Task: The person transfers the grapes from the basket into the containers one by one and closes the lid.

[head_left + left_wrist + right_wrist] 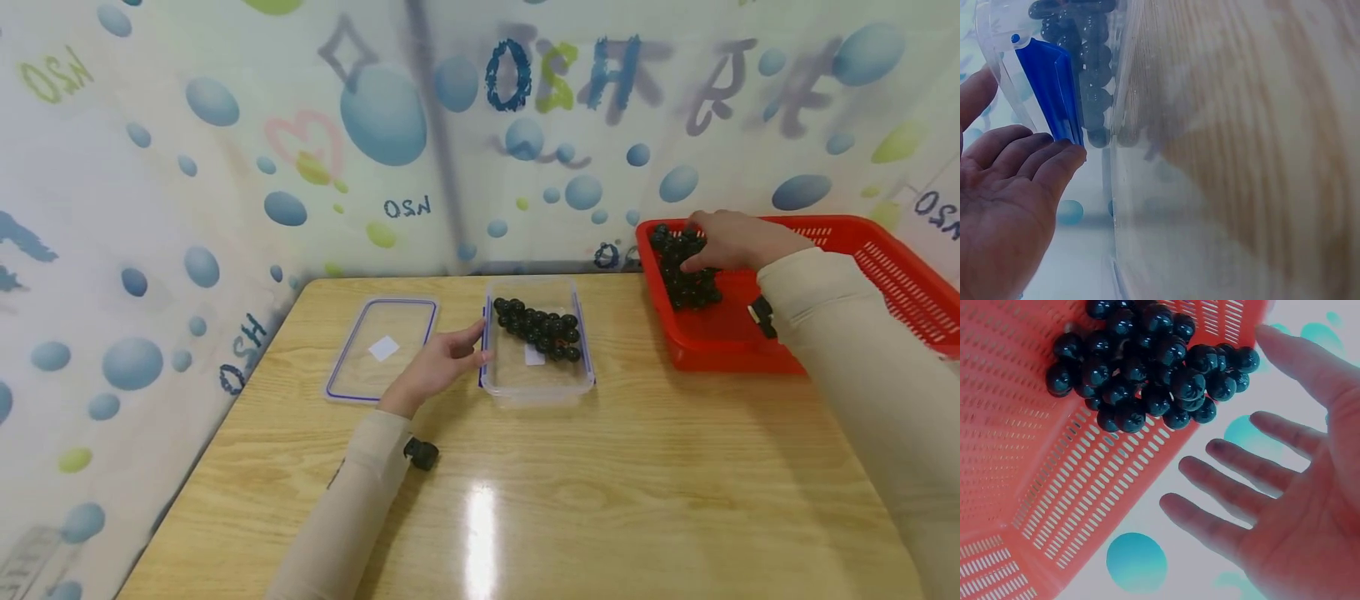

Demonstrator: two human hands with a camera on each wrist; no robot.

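My left hand [438,362] is at the left side of a clear plastic container [510,382]. In the left wrist view its straight fingertips meet the container's blue side latch [1054,81]. Inside the container lies a bunch of dark grapes [536,325]. My right hand [731,239] reaches over the left end of a red basket [738,357], right at another bunch of dark grapes [686,271]. The right wrist view shows its fingers spread and nearly straight beside those grapes [1141,369], with nothing between them.
A clear lid with a blue seal [360,367] lies flat on the wooden table [600,483], left of the container. Behind the table hangs a patterned cloth [465,192]. The basket stands near the table's back right, close to the cloth.
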